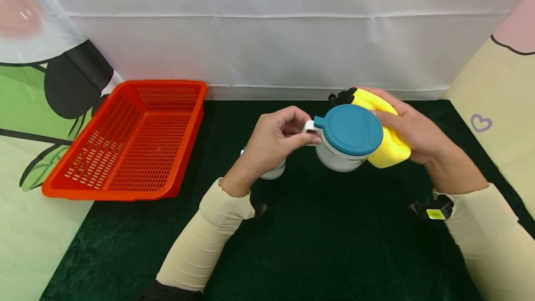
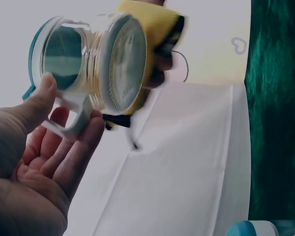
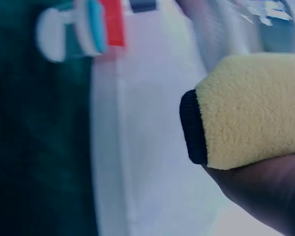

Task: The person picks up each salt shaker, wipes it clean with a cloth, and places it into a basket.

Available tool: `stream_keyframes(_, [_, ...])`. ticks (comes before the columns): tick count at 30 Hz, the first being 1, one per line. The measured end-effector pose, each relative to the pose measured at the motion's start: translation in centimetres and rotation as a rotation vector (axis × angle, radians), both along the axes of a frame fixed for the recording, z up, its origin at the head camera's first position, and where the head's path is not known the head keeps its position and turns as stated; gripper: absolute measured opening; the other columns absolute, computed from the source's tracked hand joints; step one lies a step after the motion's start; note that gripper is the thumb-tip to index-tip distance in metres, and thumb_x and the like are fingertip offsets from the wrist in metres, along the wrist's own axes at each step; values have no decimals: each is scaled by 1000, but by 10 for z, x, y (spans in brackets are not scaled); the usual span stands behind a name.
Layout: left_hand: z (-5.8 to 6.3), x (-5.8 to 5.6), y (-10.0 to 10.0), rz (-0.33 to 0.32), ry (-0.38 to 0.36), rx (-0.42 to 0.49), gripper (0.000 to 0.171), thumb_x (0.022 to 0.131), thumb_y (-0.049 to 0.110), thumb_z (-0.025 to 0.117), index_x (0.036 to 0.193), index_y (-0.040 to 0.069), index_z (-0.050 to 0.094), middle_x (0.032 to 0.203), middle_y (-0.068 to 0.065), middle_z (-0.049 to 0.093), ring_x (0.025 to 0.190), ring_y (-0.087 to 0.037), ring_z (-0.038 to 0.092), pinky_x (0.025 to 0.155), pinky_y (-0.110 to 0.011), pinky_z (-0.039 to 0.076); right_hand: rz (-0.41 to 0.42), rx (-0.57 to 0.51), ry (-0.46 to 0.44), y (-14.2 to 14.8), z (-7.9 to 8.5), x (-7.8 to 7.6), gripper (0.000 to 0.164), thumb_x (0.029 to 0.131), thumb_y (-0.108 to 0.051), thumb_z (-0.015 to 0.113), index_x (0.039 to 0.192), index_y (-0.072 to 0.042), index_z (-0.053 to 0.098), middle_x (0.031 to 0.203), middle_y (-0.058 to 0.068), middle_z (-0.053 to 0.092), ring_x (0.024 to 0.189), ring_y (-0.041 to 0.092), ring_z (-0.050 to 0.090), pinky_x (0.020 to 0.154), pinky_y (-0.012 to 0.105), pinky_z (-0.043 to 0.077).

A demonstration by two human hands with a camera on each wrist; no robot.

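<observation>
My left hand (image 1: 273, 140) pinches the white handle (image 2: 71, 118) of a clear jar with a teal lid (image 1: 353, 129). The jar is held up above the dark green table, and its ribbed base shows in the left wrist view. In my right hand (image 1: 414, 127) is a bunched yellow plush cloth with black trim (image 1: 388, 148), held against the jar's right side. A second, similar jar (image 1: 273, 172) stands on the table, partly hidden behind my left hand.
An orange-red plastic basket (image 1: 146, 147) with slotted walls sits at the left of the green tabletop (image 1: 334, 245). White sheeting (image 1: 292, 50) hangs along the back edge, and printed sheets flank both sides.
</observation>
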State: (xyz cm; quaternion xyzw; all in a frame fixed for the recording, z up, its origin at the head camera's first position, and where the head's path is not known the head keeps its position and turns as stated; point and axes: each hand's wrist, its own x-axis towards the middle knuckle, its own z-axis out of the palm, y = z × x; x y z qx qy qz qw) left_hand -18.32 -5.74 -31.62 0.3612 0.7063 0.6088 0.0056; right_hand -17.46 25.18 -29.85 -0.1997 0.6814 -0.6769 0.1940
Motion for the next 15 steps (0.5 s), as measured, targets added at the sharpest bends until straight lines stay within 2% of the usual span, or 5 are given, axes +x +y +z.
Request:
stream_keyframes(3, [-1, -1, -1, 47, -11, 14, 18, 91, 3, 79, 105, 2, 68, 100, -5, 73, 84, -19, 72, 82, -36, 61, -32, -66, -39, -9, -21, 4, 44, 113, -17, 39, 156, -30, 36, 113, 13, 54, 80, 25, 68, 65, 37, 60])
stream_keyframes(6, [-3, -3, -1, 90, -35, 4, 18, 91, 5, 79, 105, 3, 68, 99, -4, 73, 83, -18, 71, 83, -35, 60, -110, -76, -56, -15, -28, 8, 45, 113, -19, 41, 156, -31, 35, 116, 13, 52, 84, 23, 66, 66, 36, 59])
stream_keyframes(8, [-4, -4, -1, 121, -46, -5, 18, 91, 6, 80, 104, 3, 68, 97, -4, 73, 82, -17, 71, 82, -34, 60, -189, -72, -54, -18, -24, 11, 46, 112, -20, 45, 156, -31, 35, 118, 13, 50, 84, 23, 65, 66, 35, 59])
stream_keyframes(11, [-6, -5, 1, 163, -43, -14, 18, 92, 9, 80, 103, 4, 67, 96, -3, 72, 82, -16, 72, 81, -33, 60, -312, -86, -22, -22, -8, 16, 48, 110, -18, 51, 155, -30, 37, 120, 13, 46, 84, 22, 65, 65, 33, 59])
stream_keyframes(15, [-6, -6, 4, 208, -29, -19, 19, 92, 11, 80, 103, 4, 67, 96, -3, 72, 83, -15, 72, 79, -32, 60, -452, -171, 96, -30, 8, 24, 51, 107, -12, 56, 154, -26, 41, 123, 12, 42, 91, 22, 60, 67, 29, 59])
